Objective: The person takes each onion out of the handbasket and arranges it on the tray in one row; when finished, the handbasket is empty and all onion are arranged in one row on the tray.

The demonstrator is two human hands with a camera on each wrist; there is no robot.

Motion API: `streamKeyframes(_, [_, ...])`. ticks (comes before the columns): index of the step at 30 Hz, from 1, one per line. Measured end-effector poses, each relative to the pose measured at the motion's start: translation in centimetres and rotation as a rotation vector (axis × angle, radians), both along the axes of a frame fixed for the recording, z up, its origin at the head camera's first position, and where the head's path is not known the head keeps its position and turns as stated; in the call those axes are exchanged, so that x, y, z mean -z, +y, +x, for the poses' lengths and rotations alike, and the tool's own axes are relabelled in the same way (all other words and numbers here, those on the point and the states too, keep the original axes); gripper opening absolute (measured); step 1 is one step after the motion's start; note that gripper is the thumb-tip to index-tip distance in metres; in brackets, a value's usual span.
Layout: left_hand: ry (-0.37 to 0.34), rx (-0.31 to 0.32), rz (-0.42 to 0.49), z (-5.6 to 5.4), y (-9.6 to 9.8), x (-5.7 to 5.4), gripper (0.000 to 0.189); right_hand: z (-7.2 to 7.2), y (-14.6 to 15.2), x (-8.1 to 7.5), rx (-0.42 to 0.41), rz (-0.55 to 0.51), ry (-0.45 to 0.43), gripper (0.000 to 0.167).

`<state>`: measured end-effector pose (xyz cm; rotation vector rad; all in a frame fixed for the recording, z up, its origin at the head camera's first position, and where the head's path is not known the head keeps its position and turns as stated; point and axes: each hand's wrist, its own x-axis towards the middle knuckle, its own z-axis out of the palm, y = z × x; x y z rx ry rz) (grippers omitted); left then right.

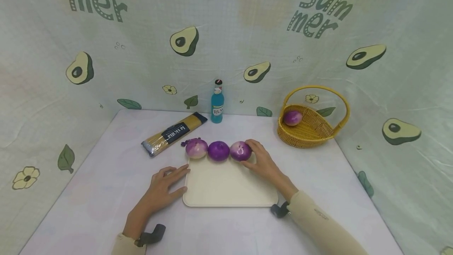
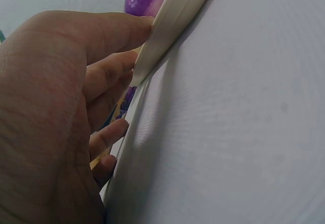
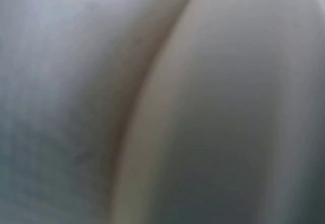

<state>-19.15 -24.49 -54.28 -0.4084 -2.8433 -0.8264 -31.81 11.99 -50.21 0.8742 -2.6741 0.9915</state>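
Observation:
Three red onions stand in a row along the far edge of a cream tray (image 1: 226,184). They are a left onion (image 1: 196,148), a middle onion (image 1: 218,151) and a right onion (image 1: 240,151). My right hand (image 1: 263,163) holds the right onion between thumb and fingers, reaching over the tray's right side. At the tray's left edge, my left hand (image 1: 164,188) touches the rim with thumb and fingertips, its fingers fairly straight. Up close in the left wrist view, that hand (image 2: 66,92) meets the tray rim (image 2: 167,26). The right wrist view is blurred.
A wicker basket (image 1: 308,141) with another red onion (image 1: 292,118) stands at the back right. Behind the row are a blue bottle (image 1: 217,103) and a pack of spaghetti (image 1: 173,133). Small dark purple pieces (image 1: 185,143) lie beside the left onion. Printed cloth hangs around the table.

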Motion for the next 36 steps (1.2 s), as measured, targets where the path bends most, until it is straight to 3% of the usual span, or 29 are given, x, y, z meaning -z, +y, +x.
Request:
streamKeyframes(12, [0.011,0.009,-0.007,-0.1,0.1,0.0,0.06,0.0,1.0,-0.9,0.032,0.021,-0.022,0.08])
streamKeyframes(36, [0.034,0.018,-0.005,-0.1,0.0,0.2,0.06,-1.1,6.6,-3.0,0.094,0.051,0.017,0.064])
